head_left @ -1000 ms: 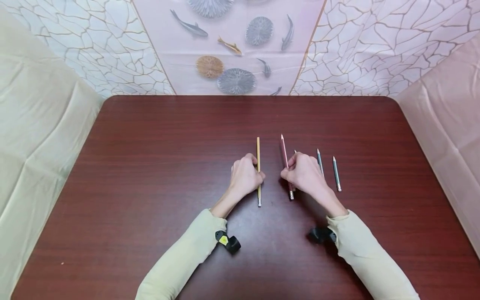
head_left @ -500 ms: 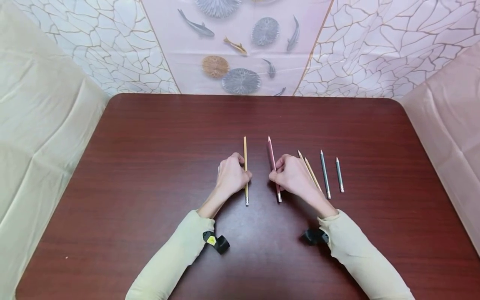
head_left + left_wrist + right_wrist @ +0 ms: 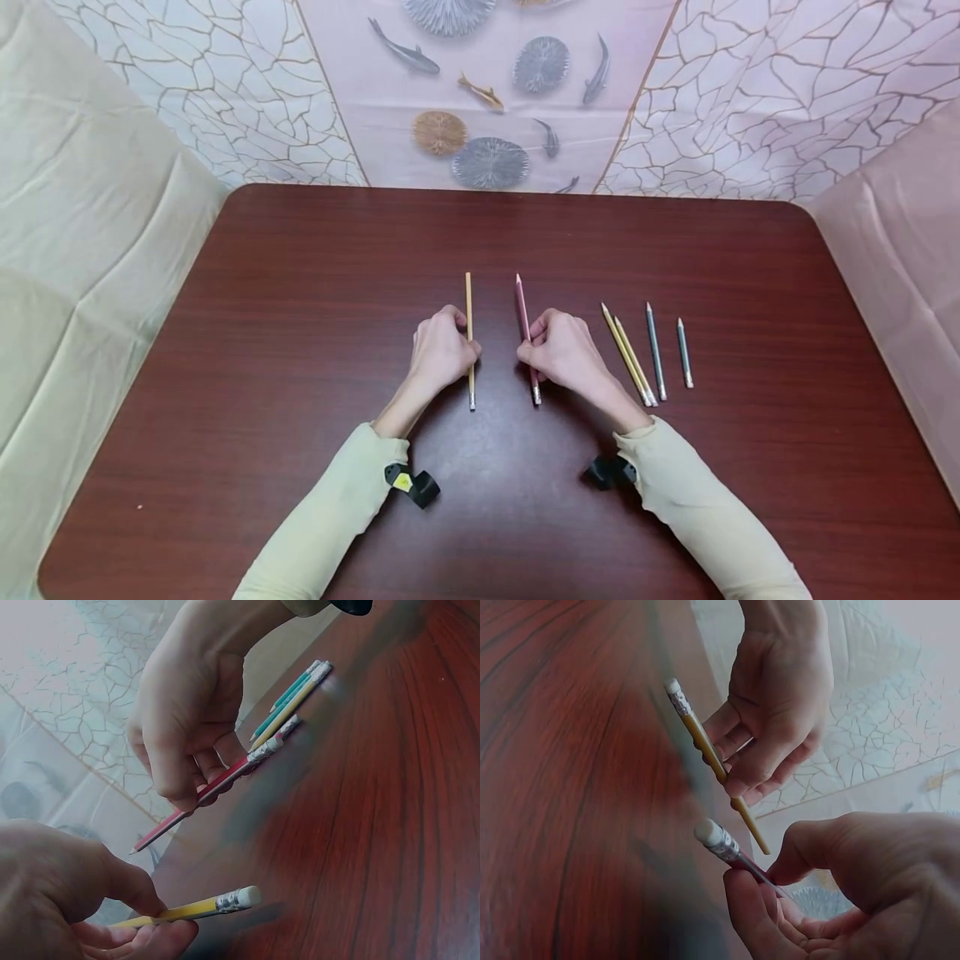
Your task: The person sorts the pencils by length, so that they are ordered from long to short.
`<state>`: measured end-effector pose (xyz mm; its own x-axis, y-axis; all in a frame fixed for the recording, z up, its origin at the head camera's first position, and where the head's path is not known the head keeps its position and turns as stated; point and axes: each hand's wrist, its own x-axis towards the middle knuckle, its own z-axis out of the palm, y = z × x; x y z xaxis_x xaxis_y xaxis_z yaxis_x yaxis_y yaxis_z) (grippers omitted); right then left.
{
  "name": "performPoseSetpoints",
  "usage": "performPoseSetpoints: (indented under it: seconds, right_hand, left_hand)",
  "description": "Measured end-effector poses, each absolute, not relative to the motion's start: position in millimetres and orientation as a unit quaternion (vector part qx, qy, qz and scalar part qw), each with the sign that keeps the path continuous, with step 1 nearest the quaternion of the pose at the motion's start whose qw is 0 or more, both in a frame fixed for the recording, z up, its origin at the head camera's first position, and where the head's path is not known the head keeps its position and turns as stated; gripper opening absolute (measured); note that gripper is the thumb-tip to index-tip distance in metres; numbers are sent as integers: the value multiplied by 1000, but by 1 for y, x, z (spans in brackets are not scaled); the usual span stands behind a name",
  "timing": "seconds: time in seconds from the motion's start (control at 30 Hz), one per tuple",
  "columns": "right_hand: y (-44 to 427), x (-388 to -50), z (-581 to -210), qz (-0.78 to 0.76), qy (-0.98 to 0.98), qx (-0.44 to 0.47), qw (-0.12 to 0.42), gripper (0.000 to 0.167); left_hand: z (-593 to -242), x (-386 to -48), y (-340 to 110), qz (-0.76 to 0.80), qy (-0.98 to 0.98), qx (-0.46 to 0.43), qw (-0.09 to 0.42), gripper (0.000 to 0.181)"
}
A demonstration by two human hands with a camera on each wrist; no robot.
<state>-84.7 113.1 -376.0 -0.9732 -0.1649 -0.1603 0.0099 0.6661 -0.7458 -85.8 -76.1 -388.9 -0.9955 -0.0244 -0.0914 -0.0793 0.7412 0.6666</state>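
My left hand pinches a yellow pencil between thumb and fingers; its far end looks blunt and its eraser faces me. To the right, my right hand grips a red pencil, sharpened tip away from me, tilted slightly left. The two pencils are apart, roughly side by side. In the left wrist view the red pencil slants across the right hand's fingertips, and another eraser end shows behind it; whose it is I cannot tell. The right wrist view shows the yellow pencil's eraser raised.
Right of my right hand lie two yellow pencils, close together at their eraser ends, then a longer teal pencil and a shorter one. The brown table has patterned cloth behind it.
Both hands have moved left across the table with their pencils, away from the loose ones. The two yellow pencils, partly covered before by my right hand, now show fully. The view has shifted slightly.
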Motion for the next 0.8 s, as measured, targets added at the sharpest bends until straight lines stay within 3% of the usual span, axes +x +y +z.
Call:
performPoseSetpoints:
  seconds: [0.8]
  right_hand:
    - [71,-83,-383,-438,889,-40,126,13]
  left_hand:
    - [-384,-87,-111,322,945,-29,55,31]
